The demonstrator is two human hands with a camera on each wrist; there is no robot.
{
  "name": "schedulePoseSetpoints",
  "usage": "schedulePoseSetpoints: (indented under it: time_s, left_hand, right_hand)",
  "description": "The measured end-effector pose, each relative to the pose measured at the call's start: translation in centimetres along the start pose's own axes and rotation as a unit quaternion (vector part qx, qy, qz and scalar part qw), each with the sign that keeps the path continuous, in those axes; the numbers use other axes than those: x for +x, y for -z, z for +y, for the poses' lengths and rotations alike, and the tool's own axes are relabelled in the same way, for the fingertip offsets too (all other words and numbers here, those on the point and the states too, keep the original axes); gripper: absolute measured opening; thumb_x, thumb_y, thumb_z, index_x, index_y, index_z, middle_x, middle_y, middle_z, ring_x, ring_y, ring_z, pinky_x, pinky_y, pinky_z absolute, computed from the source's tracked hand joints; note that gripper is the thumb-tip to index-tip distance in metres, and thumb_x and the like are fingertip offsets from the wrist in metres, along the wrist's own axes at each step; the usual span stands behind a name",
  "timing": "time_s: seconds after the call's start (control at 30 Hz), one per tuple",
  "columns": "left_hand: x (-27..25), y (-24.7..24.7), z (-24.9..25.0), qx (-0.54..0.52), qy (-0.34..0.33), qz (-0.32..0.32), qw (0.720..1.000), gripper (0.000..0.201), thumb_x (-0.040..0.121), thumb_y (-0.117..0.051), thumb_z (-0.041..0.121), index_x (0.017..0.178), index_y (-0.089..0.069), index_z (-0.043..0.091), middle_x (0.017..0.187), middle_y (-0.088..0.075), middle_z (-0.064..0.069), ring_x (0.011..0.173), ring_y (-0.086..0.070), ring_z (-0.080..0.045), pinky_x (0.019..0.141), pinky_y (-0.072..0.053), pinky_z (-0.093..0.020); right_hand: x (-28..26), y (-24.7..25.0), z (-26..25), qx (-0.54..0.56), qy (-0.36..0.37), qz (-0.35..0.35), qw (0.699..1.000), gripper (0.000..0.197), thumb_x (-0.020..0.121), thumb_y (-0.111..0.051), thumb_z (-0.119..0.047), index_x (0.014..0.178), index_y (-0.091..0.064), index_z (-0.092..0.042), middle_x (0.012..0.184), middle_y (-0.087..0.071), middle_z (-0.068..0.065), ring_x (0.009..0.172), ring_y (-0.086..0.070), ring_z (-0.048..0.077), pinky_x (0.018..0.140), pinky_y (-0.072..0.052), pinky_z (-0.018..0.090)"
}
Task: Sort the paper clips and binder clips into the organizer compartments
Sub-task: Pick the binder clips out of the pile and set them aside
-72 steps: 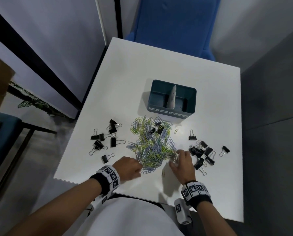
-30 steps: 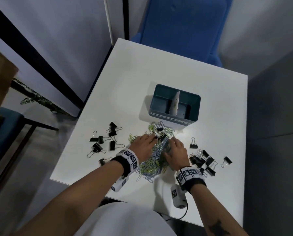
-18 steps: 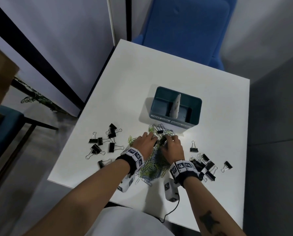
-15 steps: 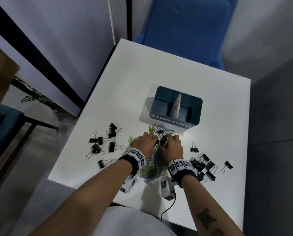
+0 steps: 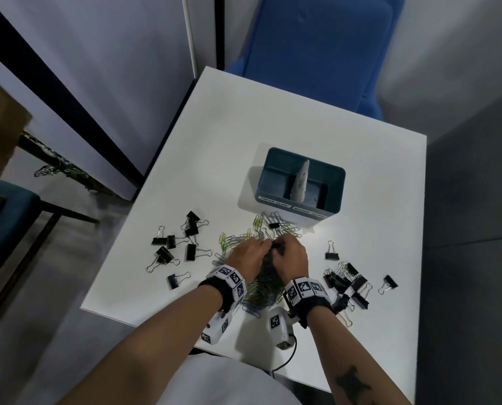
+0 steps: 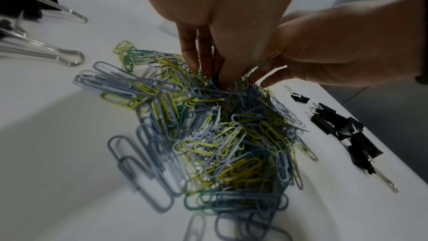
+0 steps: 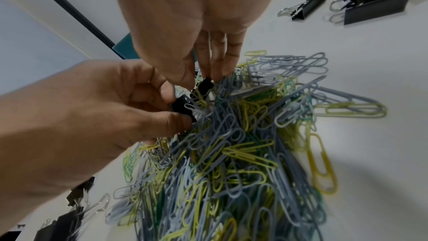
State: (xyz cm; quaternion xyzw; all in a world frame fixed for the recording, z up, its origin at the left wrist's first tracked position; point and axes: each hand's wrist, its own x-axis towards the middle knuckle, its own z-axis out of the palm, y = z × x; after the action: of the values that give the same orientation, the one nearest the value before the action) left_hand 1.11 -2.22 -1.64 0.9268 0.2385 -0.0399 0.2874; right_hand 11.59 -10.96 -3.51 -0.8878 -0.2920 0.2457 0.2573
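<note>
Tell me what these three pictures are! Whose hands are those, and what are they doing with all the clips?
No machine here: a person wears three cameras. The big picture comes from one on their head, looking down. The other two come from cameras on each wrist, looking along the fingers.

On the white table lies a pile of paper clips, with black binder clips scattered on both sides. Behind the pile stands a teal organizer with two compartments.

Both hands dig into the pile. The left hand pinches a black binder clip tangled in it. The right hand has its fingertips on a second binder clip; whether it grips that one, I cannot tell.
</note>
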Motion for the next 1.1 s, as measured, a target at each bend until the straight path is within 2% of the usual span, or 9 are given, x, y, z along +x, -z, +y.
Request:
schedulePoseSetpoints:
  time_s: [0.23, 0.33, 0.47, 0.6, 0.7, 0.87, 0.97, 1.03, 1.1]
  left_hand:
    - [-0.9, 0.5, -0.9, -0.093, 0.053, 0.026, 0.994, 0.028, 0.084, -0.063, 0.008, 0.100, -0.045, 0.022, 0.091, -0.062, -0.001, 0.075, -0.058, -0.023, 0.064, -0.053, -0.039]
    - [-1.6, 1.9, -2.3, -0.130, 0.057, 0.056, 0.988, 0.021, 0.089, -0.060, 0.013, 0.103, -0.049, 0.024, 0.092, -0.066, 0.000, 0.076, -0.062, -0.019, 0.065, -0.054, -0.038]
    - [-1.6, 5.0, -5.8, -0.150, 0.114, 0.094, 0.978, 0.017, 0.091, -0.061, 0.019, 0.105, -0.054, 0.023, 0.095, -0.070, 0.002, 0.077, -0.065, -0.015, 0.063, -0.055, -0.032]
    - [-0.4, 7.5, -9.3, -0.130, 0.215, 0.132, 0.959, 0.013, 0.089, -0.062, 0.018, 0.100, -0.058, 0.023, 0.088, -0.067, 0.004, 0.075, -0.062, -0.019, 0.063, -0.046, -0.026]
    - [0.4, 8.0, -11.8, -0.150, 0.261, 0.118, 0.946, 0.012, 0.087, -0.062, 0.014, 0.096, -0.058, 0.023, 0.090, -0.069, -0.003, 0.075, -0.064, -0.026, 0.065, -0.055, -0.034]
    - [0.3, 7.9, -13.0, -0.039, 0.217, 0.071, 0.973, 0.020, 0.087, -0.060, 0.010, 0.106, -0.057, 0.015, 0.102, -0.063, -0.008, 0.090, -0.057, -0.026, 0.068, -0.048, -0.035]
    - [-0.2, 7.0, -11.4, 0.085, 0.142, 0.101, 0.981, 0.029, 0.082, -0.065, 0.009, 0.110, -0.056, 0.010, 0.109, -0.055, -0.011, 0.101, -0.050, -0.030, 0.072, -0.049, -0.042]
    - [-0.5, 6.2, -9.4, 0.082, 0.087, 0.111, 0.987, 0.030, 0.083, -0.066, 0.011, 0.111, -0.057, 0.010, 0.110, -0.056, -0.008, 0.099, -0.051, -0.025, 0.077, -0.048, -0.037]
    - [-0.8, 5.2, -6.8, 0.003, 0.055, 0.069, 0.996, 0.027, 0.090, -0.061, 0.021, 0.115, -0.057, 0.014, 0.113, -0.057, -0.001, 0.100, -0.053, -0.018, 0.081, -0.046, -0.030]
  right_hand:
    - [0.6, 0.3, -0.9, -0.042, 0.010, 0.000, 0.999, 0.042, 0.077, -0.068, -0.010, 0.117, -0.055, -0.017, 0.113, -0.056, 0.007, 0.098, -0.057, 0.028, 0.079, -0.051, 0.038]
    - [0.9, 0.1, -0.9, -0.072, 0.021, -0.011, 0.997, 0.028, 0.078, -0.071, -0.013, 0.106, -0.064, -0.016, 0.110, -0.059, 0.007, 0.099, -0.058, 0.028, 0.077, -0.049, 0.034]
    - [1.1, 0.1, -0.9, -0.071, 0.013, -0.017, 0.997, 0.013, 0.079, -0.075, -0.018, 0.087, -0.064, -0.017, 0.098, -0.062, 0.003, 0.085, -0.061, 0.023, 0.070, -0.051, 0.030]
    - [0.9, 0.1, -0.9, -0.046, 0.006, -0.017, 0.999, 0.014, 0.079, -0.077, -0.017, 0.087, -0.066, -0.017, 0.097, -0.063, 0.002, 0.082, -0.061, 0.020, 0.069, -0.049, 0.027]
    - [0.5, 0.4, -0.5, -0.013, -0.002, -0.014, 1.000, 0.012, 0.080, -0.075, -0.012, 0.090, -0.069, -0.016, 0.095, -0.066, 0.003, 0.082, -0.061, 0.019, 0.071, -0.047, 0.025]
    - [-0.3, 1.6, 0.9, 0.076, -0.039, -0.022, 0.996, 0.013, 0.081, -0.071, -0.005, 0.086, -0.068, -0.018, 0.087, -0.072, 0.000, 0.083, -0.064, 0.014, 0.078, -0.050, 0.023]
    - [-0.9, 2.3, 1.4, 0.122, -0.045, -0.017, 0.991, 0.016, 0.081, -0.070, -0.003, 0.086, -0.066, -0.018, 0.084, -0.070, -0.002, 0.083, -0.066, 0.014, 0.074, -0.047, 0.016]
    - [-1.3, 2.6, 1.3, 0.151, -0.046, -0.003, 0.987, 0.016, 0.082, -0.069, -0.003, 0.087, -0.065, -0.018, 0.082, -0.069, -0.003, 0.081, -0.065, 0.014, 0.070, -0.046, 0.012]
    - [-1.8, 2.7, 1.1, 0.177, -0.045, 0.012, 0.983, 0.018, 0.082, -0.069, -0.003, 0.086, -0.065, -0.020, 0.081, -0.068, -0.003, 0.078, -0.065, 0.015, 0.068, -0.048, 0.012]
